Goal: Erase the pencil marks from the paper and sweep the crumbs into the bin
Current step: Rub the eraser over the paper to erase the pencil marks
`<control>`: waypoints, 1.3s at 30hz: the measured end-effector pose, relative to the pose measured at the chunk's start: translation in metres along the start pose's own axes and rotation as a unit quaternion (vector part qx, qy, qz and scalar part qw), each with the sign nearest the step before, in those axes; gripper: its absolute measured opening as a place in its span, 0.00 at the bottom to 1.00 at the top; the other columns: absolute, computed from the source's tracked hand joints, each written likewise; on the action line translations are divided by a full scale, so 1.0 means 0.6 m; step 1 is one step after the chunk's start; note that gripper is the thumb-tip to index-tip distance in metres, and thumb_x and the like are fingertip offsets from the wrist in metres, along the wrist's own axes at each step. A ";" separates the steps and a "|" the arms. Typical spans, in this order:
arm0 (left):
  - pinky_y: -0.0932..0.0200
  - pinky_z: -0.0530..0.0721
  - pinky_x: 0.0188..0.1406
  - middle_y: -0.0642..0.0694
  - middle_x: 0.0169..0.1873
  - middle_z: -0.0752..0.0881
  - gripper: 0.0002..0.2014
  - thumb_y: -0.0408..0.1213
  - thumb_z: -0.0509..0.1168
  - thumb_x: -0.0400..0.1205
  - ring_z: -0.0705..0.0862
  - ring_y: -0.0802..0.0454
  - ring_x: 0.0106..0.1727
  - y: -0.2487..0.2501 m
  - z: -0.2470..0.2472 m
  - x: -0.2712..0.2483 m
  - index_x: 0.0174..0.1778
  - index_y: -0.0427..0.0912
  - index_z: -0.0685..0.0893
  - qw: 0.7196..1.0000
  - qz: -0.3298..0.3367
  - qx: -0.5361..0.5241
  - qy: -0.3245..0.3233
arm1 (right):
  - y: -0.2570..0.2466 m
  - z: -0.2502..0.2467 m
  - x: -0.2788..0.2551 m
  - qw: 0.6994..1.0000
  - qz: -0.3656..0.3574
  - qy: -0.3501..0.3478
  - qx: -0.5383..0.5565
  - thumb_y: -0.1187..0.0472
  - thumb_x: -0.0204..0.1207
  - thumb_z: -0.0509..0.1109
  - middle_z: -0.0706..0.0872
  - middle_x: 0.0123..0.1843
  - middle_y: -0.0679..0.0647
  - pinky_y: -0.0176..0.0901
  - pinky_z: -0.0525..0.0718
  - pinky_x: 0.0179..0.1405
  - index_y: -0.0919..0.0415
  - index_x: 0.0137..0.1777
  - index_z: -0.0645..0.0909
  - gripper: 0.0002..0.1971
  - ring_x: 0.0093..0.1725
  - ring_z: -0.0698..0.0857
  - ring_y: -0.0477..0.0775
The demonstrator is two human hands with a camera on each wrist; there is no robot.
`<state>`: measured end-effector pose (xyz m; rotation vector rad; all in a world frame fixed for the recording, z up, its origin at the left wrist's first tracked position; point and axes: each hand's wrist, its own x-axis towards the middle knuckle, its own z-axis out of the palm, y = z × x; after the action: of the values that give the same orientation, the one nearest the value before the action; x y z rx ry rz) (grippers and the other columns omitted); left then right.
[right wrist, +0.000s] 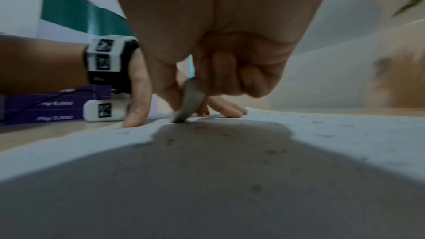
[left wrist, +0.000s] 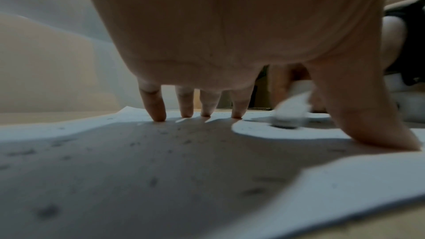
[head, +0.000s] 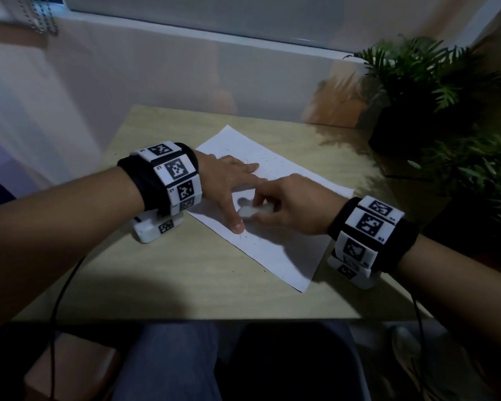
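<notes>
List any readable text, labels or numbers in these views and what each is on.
"Play 5,000" and "Play 3,000", blurred, best guess: on the purple box left of the table.
Wristband markers: black-and-white coded squares; tiny characters beside them too small to read.
Paper: only specks and faint marks, no legible writing.

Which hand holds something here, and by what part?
The right hand pinches the eraser by its upper end. The left hand holds nothing, pressing flat on the paper.

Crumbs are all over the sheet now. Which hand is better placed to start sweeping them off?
Probably the left hand: its fingers lie straight and spread on the paper, holding nothing. The right hand pinches the eraser, its tip on the sheet. No bin is in view.
</notes>
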<state>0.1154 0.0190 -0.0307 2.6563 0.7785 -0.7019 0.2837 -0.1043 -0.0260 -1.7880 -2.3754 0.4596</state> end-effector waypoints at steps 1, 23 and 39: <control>0.24 0.45 0.83 0.58 0.89 0.36 0.58 0.79 0.71 0.59 0.37 0.50 0.89 0.000 0.000 0.000 0.82 0.79 0.47 1.000 0.001 -0.004 -0.001 | 0.000 -0.003 0.000 1.000 0.002 -0.020 0.022 0.40 0.75 0.72 0.81 0.33 0.41 0.39 0.74 0.37 0.51 0.50 0.84 0.15 0.35 0.80 0.42; 0.28 0.47 0.85 0.57 0.89 0.36 0.54 0.76 0.68 0.70 0.39 0.49 0.89 0.013 0.000 -0.008 0.87 0.70 0.44 0.999 -0.017 0.031 0.011 | 0.034 -0.008 0.010 0.998 0.066 0.007 0.000 0.36 0.74 0.72 0.82 0.37 0.43 0.42 0.75 0.39 0.48 0.48 0.85 0.17 0.39 0.80 0.47; 0.35 0.47 0.87 0.52 0.88 0.32 0.73 0.89 0.60 0.55 0.37 0.49 0.90 -0.001 0.013 -0.001 0.88 0.56 0.34 0.995 -0.095 0.034 0.022 | 0.096 -0.028 0.036 0.977 0.165 0.091 -0.101 0.35 0.78 0.65 0.85 0.43 0.53 0.50 0.80 0.41 0.51 0.43 0.82 0.19 0.44 0.83 0.60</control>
<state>0.1119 0.0160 -0.0372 2.6913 1.0474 -0.7291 0.3350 -0.0668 -0.0300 -2.2194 -2.0732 0.0819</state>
